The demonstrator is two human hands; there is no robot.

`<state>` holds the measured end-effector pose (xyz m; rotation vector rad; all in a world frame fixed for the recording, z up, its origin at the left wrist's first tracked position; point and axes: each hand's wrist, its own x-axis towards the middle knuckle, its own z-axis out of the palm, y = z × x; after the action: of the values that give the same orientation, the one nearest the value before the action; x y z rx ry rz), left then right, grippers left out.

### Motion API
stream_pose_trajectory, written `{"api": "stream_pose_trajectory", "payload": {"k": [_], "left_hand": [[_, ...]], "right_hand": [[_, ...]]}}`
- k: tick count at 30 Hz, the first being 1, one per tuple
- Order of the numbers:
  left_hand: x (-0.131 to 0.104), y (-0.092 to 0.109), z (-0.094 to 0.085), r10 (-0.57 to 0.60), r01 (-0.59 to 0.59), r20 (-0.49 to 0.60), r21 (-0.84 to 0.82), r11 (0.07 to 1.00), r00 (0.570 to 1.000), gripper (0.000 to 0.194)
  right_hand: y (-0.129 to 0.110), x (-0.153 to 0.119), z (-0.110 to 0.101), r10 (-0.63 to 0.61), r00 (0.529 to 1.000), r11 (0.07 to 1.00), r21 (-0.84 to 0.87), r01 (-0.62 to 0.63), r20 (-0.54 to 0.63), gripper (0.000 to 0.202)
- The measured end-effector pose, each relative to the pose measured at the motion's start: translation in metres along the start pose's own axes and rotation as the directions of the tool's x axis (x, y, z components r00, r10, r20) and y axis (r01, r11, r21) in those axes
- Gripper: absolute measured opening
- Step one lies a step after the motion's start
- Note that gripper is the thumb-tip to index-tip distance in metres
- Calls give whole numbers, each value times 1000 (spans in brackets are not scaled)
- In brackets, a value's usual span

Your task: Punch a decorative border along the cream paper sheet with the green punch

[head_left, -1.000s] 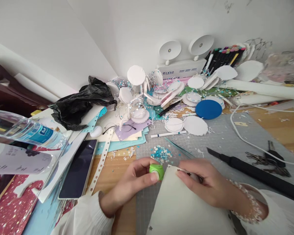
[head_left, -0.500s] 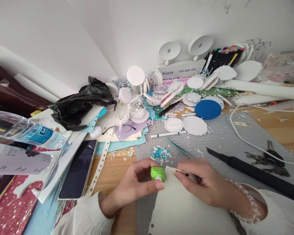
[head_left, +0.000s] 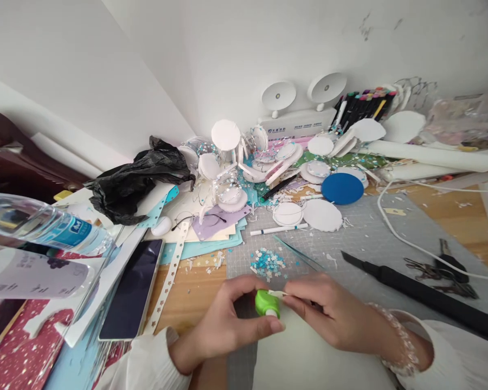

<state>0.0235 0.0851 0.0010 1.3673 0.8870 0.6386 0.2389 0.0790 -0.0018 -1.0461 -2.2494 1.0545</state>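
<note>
My left hand (head_left: pixel 231 319) is closed on a small green craft paper punch (head_left: pixel 267 304), thumb under its white button. My right hand (head_left: pixel 329 314) pinches the upper edge of a cream sheet of paper (head_left: pixel 305 357), right beside the punch. The paper's edge meets the punch; whether it sits inside the slot is hard to make out. Most of the sheet hangs toward me over the grey cutting mat (head_left: pixel 241 357). Just beyond my hands lies a small heap of blue and white paper flowers (head_left: pixel 267 261), with tweezers (head_left: pixel 296 252) to its right.
A black craft knife (head_left: pixel 415 287) and keys (head_left: pixel 443 271) lie at right. A phone (head_left: pixel 130 292), a punched paper strip (head_left: pixel 168 276) and a water bottle (head_left: pixel 61 227) are at left. White discs (head_left: pixel 323 215), a blue lid (head_left: pixel 342 188) and a black bag (head_left: pixel 142 179) crowd the back.
The right hand has shifted left to the punch, bringing the sheet's edge against it. The punched holes seen earlier along that edge are now out of sight. The punch has tilted slightly.
</note>
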Motion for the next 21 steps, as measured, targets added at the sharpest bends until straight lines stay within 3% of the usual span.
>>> {"api": "stream_pose_trajectory", "payload": {"k": [21], "left_hand": [[6, -3, 8, -77, 75, -61, -42, 996, 995, 35]], "right_hand": [[1, 5, -1, 73, 997, 997, 36, -73, 0, 38]]}}
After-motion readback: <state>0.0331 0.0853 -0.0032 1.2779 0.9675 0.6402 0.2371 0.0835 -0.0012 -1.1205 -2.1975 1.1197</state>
